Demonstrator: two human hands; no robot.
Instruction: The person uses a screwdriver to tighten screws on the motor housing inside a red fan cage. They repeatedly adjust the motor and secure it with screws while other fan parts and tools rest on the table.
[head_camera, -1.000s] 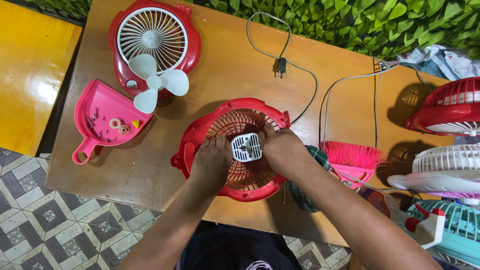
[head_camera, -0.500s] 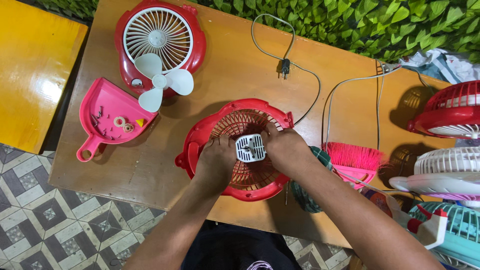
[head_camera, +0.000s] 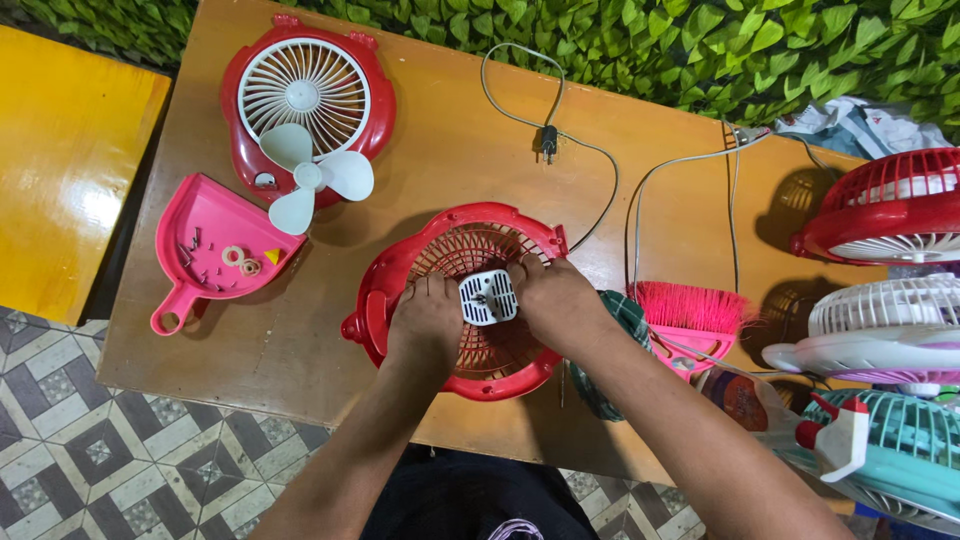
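A red fan housing with a grille (head_camera: 440, 245) lies on the wooden table (head_camera: 450, 150) in front of me. A small white motor block (head_camera: 487, 297) sits at its centre. My left hand (head_camera: 425, 320) grips the block's left side, and my right hand (head_camera: 555, 300) grips its right side. Both hands rest over the grille. A grey power cord with a plug (head_camera: 547, 140) runs from the housing toward the far edge.
A red and white fan cover (head_camera: 305, 95) with a loose white blade (head_camera: 310, 178) lies at the far left. A pink dustpan (head_camera: 210, 255) holds small screws and washers. A pink brush (head_camera: 690, 315), a spray bottle (head_camera: 790, 420) and several fans (head_camera: 890, 210) crowd the right.
My hands and the white motor block stay on the red housing. The view has shifted slightly, and the fingers have adjusted a little around the block.
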